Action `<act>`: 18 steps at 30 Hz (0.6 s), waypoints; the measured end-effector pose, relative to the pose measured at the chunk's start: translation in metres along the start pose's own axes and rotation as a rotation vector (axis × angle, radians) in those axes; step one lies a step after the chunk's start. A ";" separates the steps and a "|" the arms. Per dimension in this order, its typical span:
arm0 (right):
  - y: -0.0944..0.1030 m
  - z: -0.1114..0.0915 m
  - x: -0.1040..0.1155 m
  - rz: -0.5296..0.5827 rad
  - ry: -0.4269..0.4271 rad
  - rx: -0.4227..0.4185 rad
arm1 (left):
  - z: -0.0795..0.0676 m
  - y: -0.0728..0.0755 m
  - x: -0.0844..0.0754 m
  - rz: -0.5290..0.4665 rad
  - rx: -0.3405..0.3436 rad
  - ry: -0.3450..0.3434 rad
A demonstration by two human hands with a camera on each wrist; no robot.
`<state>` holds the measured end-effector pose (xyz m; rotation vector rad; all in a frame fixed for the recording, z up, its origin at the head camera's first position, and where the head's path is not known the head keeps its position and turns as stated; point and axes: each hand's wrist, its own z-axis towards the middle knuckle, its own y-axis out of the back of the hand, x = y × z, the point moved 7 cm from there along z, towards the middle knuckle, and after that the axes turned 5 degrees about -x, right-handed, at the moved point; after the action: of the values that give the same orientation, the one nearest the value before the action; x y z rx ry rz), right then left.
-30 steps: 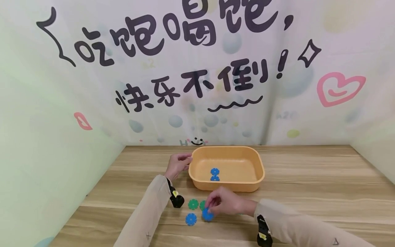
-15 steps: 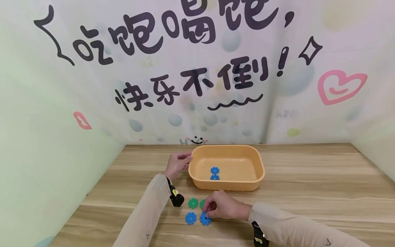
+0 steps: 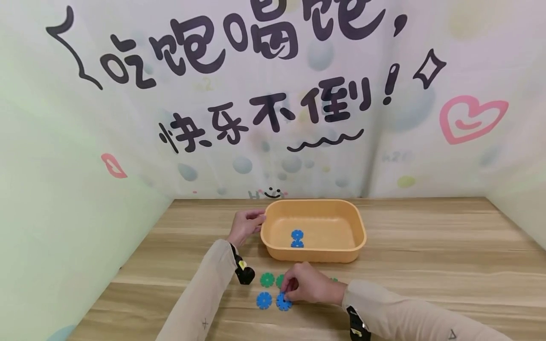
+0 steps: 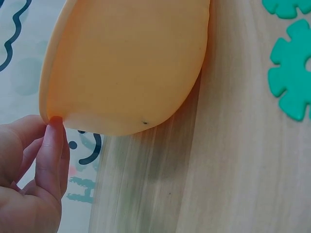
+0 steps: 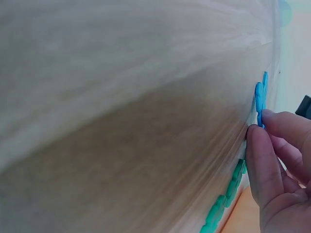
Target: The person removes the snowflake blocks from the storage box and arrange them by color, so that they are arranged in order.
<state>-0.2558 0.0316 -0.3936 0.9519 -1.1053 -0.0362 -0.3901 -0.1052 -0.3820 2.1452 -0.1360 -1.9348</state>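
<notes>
My left hand (image 3: 245, 228) pinches the left rim of an orange-yellow plastic basin (image 3: 313, 255), thumb and fingertips at its edge in the left wrist view. Two blue notched discs (image 3: 297, 234) lie inside the basin. In front of it, my right hand (image 3: 310, 284) holds a blue snowflake disc (image 3: 283, 303) by its edge, low at the tabletop, fingertips covering its upper right part. To its left lies another blue snowflake disc (image 3: 264, 300). Behind these two, a green disc (image 3: 267, 280) lies beside a second green disc (image 3: 279, 280), which the right hand partly hides.
A bit of green (image 3: 334, 280) shows behind the right wrist. The wood-grain table (image 3: 426, 246) runs back to a printed cloth backdrop (image 3: 239, 142). Black wrist cameras sit at both cuffs.
My right hand has brought the blue disc slightly left and down, level beside the other blue disc, then stays there. The left hand stays on the basin rim.
</notes>
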 end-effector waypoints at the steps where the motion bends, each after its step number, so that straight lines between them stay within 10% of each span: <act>1: 0.000 0.000 0.000 -0.005 0.001 0.000 | 0.000 0.000 0.000 -0.001 -0.002 0.002; 18: 0.005 -0.001 0.003 0.027 0.029 -0.023 | -0.001 0.000 0.000 -0.018 0.003 -0.017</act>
<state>-0.2552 0.0340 -0.3881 0.9144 -1.0888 -0.0127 -0.3896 -0.1046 -0.3819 2.1397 -0.1224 -1.9642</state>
